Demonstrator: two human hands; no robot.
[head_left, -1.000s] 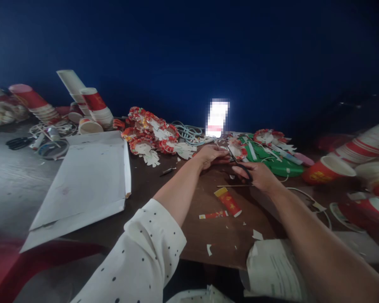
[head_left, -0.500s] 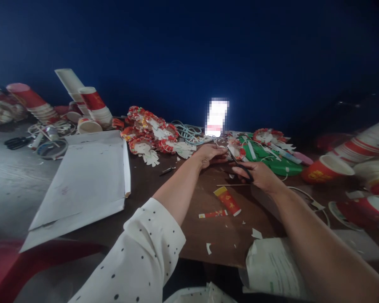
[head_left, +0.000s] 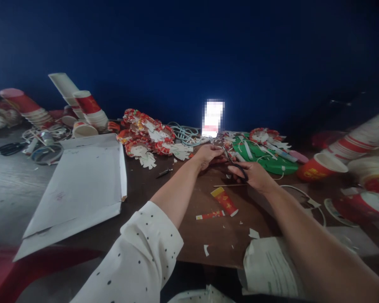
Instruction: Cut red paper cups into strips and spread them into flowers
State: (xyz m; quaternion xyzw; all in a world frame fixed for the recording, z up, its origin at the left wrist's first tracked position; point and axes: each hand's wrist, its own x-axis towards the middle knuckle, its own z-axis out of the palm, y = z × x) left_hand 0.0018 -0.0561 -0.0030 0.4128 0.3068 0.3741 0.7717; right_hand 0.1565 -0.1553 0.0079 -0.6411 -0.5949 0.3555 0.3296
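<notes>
Grips the scissors (head_left: 244,172) by the handles in the right hand (head_left: 256,175) over the brown table (head_left: 208,233), pressing the left hand (head_left: 206,157) fingertips together beside the blades, cannot tell around what.

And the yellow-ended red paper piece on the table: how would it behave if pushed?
The red paper piece is probably light, looking thin. It would likely slide easily, lying with nothing on top. It may stay fairly stiff, since it shows no obvious creases.
</notes>
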